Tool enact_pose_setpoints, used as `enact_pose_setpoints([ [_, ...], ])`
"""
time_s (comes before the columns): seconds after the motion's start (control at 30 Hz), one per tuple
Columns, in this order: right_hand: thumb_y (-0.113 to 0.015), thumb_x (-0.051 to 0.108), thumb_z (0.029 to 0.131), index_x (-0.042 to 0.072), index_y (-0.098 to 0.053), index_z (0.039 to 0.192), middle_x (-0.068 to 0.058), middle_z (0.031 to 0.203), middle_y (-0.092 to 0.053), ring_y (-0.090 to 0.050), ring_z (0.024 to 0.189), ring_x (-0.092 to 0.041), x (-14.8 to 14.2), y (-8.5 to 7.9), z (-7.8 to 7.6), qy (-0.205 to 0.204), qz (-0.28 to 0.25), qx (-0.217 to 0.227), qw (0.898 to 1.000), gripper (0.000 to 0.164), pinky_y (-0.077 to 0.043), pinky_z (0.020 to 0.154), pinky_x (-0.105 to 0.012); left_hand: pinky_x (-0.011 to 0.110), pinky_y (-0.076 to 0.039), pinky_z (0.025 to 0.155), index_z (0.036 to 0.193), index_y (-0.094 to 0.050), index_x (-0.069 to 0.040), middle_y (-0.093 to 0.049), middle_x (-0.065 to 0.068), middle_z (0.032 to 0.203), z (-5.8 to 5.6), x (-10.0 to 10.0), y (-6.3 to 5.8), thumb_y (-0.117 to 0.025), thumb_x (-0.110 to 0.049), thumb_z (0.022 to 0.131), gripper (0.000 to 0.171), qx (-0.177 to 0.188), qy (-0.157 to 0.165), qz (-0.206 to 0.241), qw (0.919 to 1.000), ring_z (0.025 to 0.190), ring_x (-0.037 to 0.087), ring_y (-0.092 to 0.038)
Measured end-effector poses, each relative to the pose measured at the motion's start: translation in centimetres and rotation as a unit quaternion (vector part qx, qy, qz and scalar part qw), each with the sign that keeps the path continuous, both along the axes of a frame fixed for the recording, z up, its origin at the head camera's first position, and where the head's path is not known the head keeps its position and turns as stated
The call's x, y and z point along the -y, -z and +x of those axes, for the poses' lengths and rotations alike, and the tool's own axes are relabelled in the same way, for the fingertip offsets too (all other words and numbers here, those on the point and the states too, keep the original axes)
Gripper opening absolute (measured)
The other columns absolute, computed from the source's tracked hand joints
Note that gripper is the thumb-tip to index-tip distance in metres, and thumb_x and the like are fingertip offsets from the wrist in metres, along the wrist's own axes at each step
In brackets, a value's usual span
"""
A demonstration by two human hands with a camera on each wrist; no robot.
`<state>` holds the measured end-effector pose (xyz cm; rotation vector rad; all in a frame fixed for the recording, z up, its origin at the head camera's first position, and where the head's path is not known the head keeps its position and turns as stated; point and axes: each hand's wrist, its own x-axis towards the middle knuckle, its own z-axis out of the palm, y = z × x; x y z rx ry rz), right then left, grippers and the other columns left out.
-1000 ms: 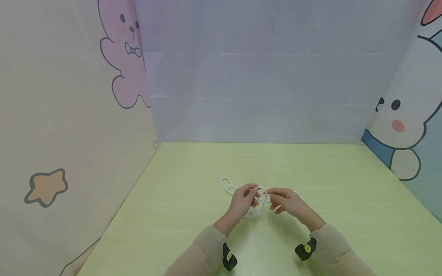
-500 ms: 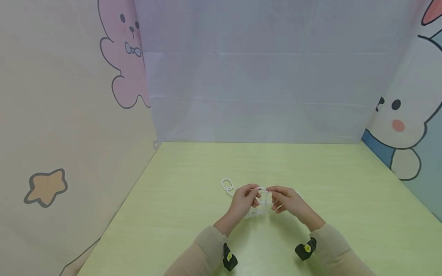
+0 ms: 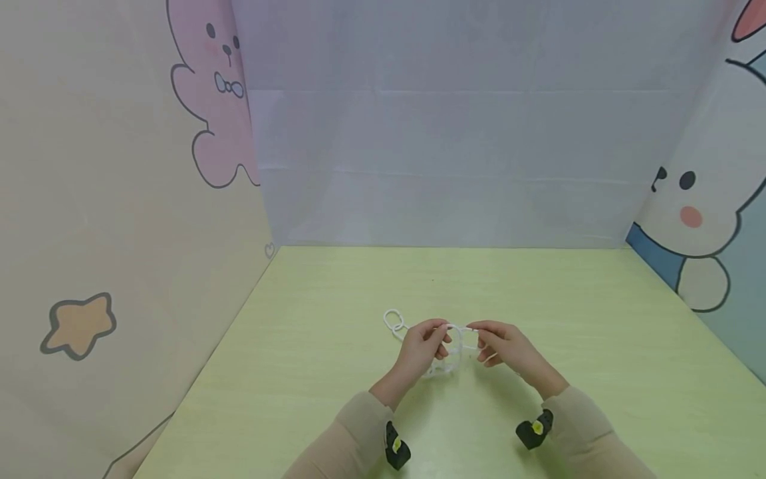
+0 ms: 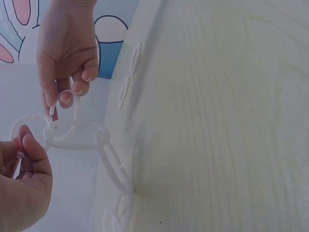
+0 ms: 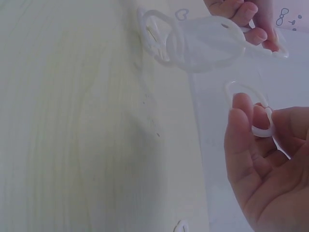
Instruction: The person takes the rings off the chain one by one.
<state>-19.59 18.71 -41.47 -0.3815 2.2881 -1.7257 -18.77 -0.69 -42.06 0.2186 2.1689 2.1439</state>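
My left hand (image 3: 423, 344) pinches a white plastic chain link (image 4: 21, 119) above the table. Joined to that link, a larger-looking oval link (image 4: 72, 144) hangs between my hands, and more links (image 4: 115, 176) trail from it down to the tabletop. The thumb and fingers of my right hand (image 5: 270, 169) hold another white link (image 5: 263, 129), which has a small split in its side. In the right wrist view a gap shows between this link and the oval one; in the left wrist view they overlap. The left palm partly covers the chain in the head view.
Beyond my left hand, a few joined links (image 3: 393, 320) lie on the pale yellow-green table (image 3: 335, 286). Separate white links (image 4: 136, 59) rest on the table by my right hand. Printed cloth walls (image 3: 443, 166) border the table's back and sides.
My right hand has shifted slightly right, drawing its link away from the left hand's. The left hand has stayed almost in place, still pinching its link.
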Motion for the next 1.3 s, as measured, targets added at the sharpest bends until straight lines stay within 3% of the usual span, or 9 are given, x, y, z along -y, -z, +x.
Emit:
enact_pose_setpoints([
  [1.3,-0.042,0.006,0.096,-0.012,-0.050,0.120,-0.008,0.079,-0.053,-0.057,0.063,-0.018,-2.4,2.2,-0.8,0.044,0.049,0.050,0.997,0.031,-0.051,0.056,-0.031,0.021,-0.047,0.054,0.106,-0.063,0.001,-0.059,0.001,0.075,-0.1,-0.1,0.0,-0.054,-0.014,0.094,0.021,0.003,0.000,-0.005,1.0000,0.055,0.006,-0.053],
])
